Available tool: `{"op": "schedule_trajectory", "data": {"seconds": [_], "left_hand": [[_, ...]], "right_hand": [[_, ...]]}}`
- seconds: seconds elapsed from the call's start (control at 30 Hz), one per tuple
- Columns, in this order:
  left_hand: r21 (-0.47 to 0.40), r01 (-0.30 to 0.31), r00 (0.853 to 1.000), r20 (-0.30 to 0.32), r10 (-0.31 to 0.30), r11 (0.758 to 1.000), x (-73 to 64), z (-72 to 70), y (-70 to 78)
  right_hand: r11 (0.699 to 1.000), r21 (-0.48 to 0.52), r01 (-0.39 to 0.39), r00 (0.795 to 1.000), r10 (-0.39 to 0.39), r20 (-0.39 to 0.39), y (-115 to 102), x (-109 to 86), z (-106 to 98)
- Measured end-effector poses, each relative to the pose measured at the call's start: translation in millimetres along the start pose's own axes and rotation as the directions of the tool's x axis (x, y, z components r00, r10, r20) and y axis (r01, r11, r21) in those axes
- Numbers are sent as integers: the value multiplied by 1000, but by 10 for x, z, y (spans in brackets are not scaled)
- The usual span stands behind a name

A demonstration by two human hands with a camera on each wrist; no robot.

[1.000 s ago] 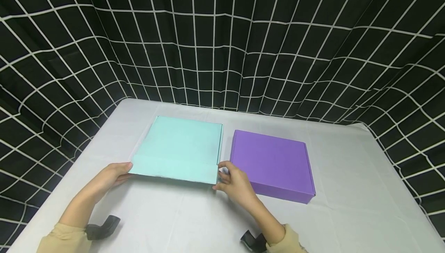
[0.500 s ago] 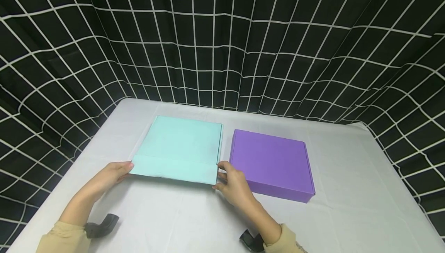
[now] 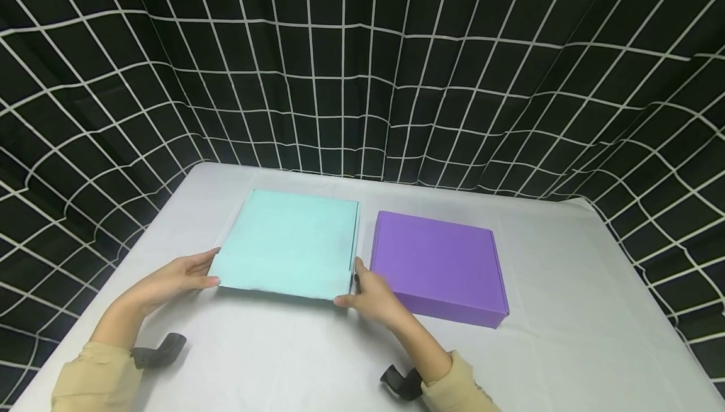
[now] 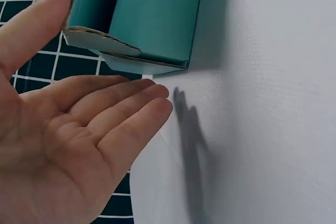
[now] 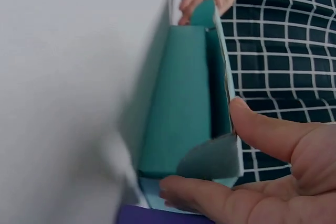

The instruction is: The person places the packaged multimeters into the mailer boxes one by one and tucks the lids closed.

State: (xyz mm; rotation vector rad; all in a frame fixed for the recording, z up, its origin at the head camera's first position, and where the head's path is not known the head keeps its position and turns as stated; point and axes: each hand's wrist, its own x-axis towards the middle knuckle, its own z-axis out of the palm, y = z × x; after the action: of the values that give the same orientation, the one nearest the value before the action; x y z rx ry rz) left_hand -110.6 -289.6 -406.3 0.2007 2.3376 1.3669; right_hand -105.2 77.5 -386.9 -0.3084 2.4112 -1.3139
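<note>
A light teal cardboard box [image 3: 294,229] lies on the table, its lid down and the front flap [image 3: 277,275] sticking out toward me. At the left front corner, my left hand [image 3: 175,278] has its thumb at the flap's edge, with its fingers held straight beside the box [image 4: 157,14]. My right hand [image 3: 374,299] is at the opposite corner. Its thumb touches the flap's edge and its fingers lie extended along the side, close to a rounded side tab [image 5: 210,158]. Between flap and front wall a dark gap shows in the right wrist view.
A closed purple box [image 3: 438,267] sits just right of the teal one, close to my right hand. White cloth covers the table [image 3: 566,311]. Black curtain [image 3: 362,72] with a white grid surrounds its back and sides. Dark wrist devices [image 3: 161,350] stick out below the sleeves.
Both hands have shifted at the flap's corners: the left fingers have come off its underside and spread along the side, and the right fingers have straightened. The flap sits slightly lower.
</note>
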Motion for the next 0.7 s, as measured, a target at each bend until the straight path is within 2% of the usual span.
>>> {"op": "schedule_trajectory", "data": {"seconds": [0.07, 0.17, 0.37, 0.5, 0.7], "left_hand": [[-19, -20, 1000, 19, 20, 1000, 28, -10, -11], [-45, -34, 999, 33, 35, 998, 67, -12, -16], [-48, -15, 1000, 19, 16, 999, 132, 23, -13], [-14, -1, 1000, -18, 0, 1000, 170, 45, -26], [75, 37, 998, -63, -32, 997, 219, 66, -2]], "right_hand": [[1000, 15, -19, 1000, 19, -2, 21, 15, 49], [999, 33, -8, 1000, 9, -21, 56, 34, 115], [999, 29, 34, 995, -31, -96, 113, 65, 239], [998, 28, 61, 986, -56, -154, 126, 89, 305], [997, 23, 79, 982, -74, -172, 129, 113, 370]]}}
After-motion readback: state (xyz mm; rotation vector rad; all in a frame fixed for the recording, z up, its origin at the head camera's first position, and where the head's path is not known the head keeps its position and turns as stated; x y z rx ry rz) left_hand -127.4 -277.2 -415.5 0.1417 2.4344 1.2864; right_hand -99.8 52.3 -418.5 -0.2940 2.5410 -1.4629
